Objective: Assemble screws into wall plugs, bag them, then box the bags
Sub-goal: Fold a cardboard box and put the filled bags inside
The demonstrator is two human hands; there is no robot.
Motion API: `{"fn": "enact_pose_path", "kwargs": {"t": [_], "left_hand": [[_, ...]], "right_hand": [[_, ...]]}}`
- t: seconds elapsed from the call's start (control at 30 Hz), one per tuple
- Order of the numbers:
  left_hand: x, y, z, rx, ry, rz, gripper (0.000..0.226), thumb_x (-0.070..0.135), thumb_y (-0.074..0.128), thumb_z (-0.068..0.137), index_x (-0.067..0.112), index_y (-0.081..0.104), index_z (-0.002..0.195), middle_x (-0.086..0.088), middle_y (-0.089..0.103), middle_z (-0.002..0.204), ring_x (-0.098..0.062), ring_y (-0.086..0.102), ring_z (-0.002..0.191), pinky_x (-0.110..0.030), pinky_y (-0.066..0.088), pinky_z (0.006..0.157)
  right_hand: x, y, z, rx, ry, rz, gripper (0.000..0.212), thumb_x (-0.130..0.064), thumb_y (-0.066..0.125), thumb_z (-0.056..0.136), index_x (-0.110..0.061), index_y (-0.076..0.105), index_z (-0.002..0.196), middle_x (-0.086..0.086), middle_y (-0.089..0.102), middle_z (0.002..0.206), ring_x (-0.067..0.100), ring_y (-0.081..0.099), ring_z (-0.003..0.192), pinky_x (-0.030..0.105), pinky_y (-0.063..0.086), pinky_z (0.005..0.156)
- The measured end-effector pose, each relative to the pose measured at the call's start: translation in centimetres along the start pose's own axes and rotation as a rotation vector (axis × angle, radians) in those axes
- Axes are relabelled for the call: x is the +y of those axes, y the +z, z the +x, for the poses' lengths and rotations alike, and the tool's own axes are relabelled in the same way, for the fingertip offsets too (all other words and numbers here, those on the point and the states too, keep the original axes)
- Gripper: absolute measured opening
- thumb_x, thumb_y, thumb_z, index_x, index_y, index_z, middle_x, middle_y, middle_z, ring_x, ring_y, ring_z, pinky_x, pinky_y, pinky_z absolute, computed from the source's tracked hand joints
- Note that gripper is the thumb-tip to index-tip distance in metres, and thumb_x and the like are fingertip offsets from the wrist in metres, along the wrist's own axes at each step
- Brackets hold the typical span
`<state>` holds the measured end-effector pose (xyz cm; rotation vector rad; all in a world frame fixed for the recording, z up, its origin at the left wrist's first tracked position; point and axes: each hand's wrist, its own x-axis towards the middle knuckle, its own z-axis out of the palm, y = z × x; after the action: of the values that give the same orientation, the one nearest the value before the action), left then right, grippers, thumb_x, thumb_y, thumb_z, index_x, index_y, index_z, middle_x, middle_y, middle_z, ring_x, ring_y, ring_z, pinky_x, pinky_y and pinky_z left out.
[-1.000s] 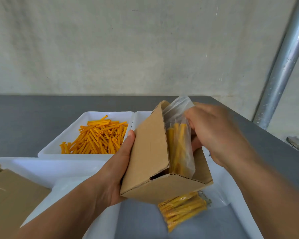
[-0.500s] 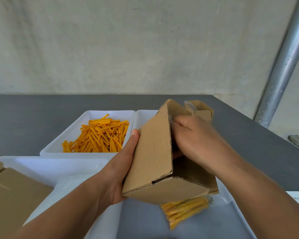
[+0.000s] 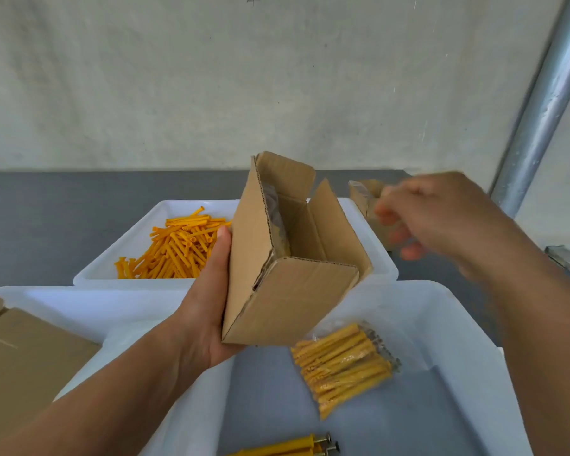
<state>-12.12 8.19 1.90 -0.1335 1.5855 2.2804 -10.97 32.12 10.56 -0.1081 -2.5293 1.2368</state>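
Left hand (image 3: 204, 307): I see it gripping the open cardboard box (image 3: 287, 297) at frame center, thumb up the box's left wall, palm under the bottom corner, box tilted with flaps open. A clear bag (image 3: 277, 218) sits inside against the left inner wall; contents are hard to read. Right hand (image 3: 441, 218), right of center, is blurred with fingers loosely curled, and I see nothing in them. It hovers apart from the held box, just in front of a second small box (image 3: 364, 195) on the grey table (image 3: 46, 218). Below the held box, a filled bag of plugs (image 3: 343, 366) lies in the near white tray (image 3: 441, 311); a few assembled plugs with screws (image 3: 297, 447) at bottom edge. Loose orange plugs (image 3: 175, 248) fill the far white tray (image 3: 129, 284), left of center. Flat cardboard (image 3: 23, 366) lower left. Metal pole (image 3: 547, 103) upper right.
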Motion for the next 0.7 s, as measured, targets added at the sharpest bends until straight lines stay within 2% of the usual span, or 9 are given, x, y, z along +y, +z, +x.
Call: {"fn": "enact_pose_path", "kwargs": {"t": [0.1,0.2,0.27,0.37,0.43,0.5,0.57,0.7], "left_hand": [[-0.1,0.0,0.1,0.006,-0.007,-0.016,0.095,0.085,0.055,0.063,0.024,0.053,0.137,-0.014,0.054,0.14,-0.039,0.049,0.13,-0.057,0.039,0.106],[-0.5,-0.5,0.8,-0.002,-0.034,-0.035,0.097,0.086,0.059,0.061,0.025,0.053,0.137,-0.014,0.053,0.141,-0.039,0.048,0.131,-0.059,0.037,0.107],[-0.6,-0.7,1.1,-0.032,-0.035,-0.058,0.095,0.086,0.06,0.061,0.027,0.054,0.136,-0.013,0.055,0.14,-0.038,0.05,0.129,-0.06,0.037,0.106],[-0.6,-0.9,1.2,-0.047,-0.048,-0.07,0.095,0.086,0.061,0.061,0.028,0.055,0.135,-0.013,0.055,0.139,-0.039,0.05,0.128,-0.06,0.038,0.106],[-0.6,-0.9,1.1,-0.048,-0.061,-0.091,0.091,0.086,0.06,0.062,0.028,0.059,0.132,-0.012,0.058,0.136,-0.037,0.056,0.123,-0.058,0.043,0.102],[-0.5,-0.7,1.1,-0.077,-0.09,-0.136,0.081,0.086,0.055,0.066,0.029,0.067,0.122,-0.01,0.065,0.127,-0.033,0.067,0.105,-0.052,0.051,0.091],[-0.4,-0.6,1.0,-0.097,-0.102,-0.178,0.075,0.085,0.052,0.07,0.029,0.071,0.115,-0.009,0.068,0.122,-0.03,0.07,0.094,-0.049,0.052,0.086],[-0.3,-0.6,0.9,-0.094,-0.091,-0.203,0.075,0.085,0.049,0.072,0.028,0.071,0.116,-0.009,0.066,0.125,-0.03,0.067,0.099,-0.049,0.051,0.087]], "right_hand": [[1.7,0.7,0.8,-0.349,0.205,-0.472,0.026,-0.036,0.055,0.097,-0.013,0.068,0.097,0.007,0.073,0.091,0.022,0.074,0.072,0.038,0.063,0.067],[3.1,1.9,0.7,-0.603,0.35,-0.697,0.049,-0.047,0.058,0.093,-0.005,0.061,0.117,0.011,0.069,0.1,0.029,0.073,0.081,0.042,0.062,0.073],[3.6,2.3,0.6,-0.691,0.39,-0.786,0.057,-0.049,0.06,0.092,-0.006,0.054,0.128,0.013,0.067,0.11,0.031,0.072,0.087,0.04,0.062,0.073],[4.1,3.0,0.7,-0.792,0.467,-0.818,0.065,-0.047,0.058,0.095,-0.002,0.045,0.141,0.017,0.059,0.131,0.032,0.068,0.102,0.032,0.058,0.069],[4.8,3.4,0.7,-0.863,0.562,-0.766,0.068,-0.043,0.06,0.095,0.001,0.04,0.143,0.02,0.053,0.139,0.035,0.062,0.115,0.037,0.054,0.079],[5.5,3.7,0.7,-0.909,0.619,-0.73,0.066,-0.043,0.064,0.092,0.001,0.047,0.139,0.021,0.056,0.135,0.037,0.062,0.116,0.041,0.054,0.084],[5.8,4.0,0.8,-0.943,0.623,-0.731,0.061,-0.043,0.065,0.092,-0.001,0.053,0.134,0.02,0.056,0.134,0.038,0.062,0.116,0.041,0.055,0.084],[6.0,4.7,0.7,-0.964,0.589,-0.723,0.05,-0.031,0.064,0.092,0.003,0.056,0.128,0.022,0.055,0.133,0.039,0.061,0.116,0.039,0.057,0.074]]}}
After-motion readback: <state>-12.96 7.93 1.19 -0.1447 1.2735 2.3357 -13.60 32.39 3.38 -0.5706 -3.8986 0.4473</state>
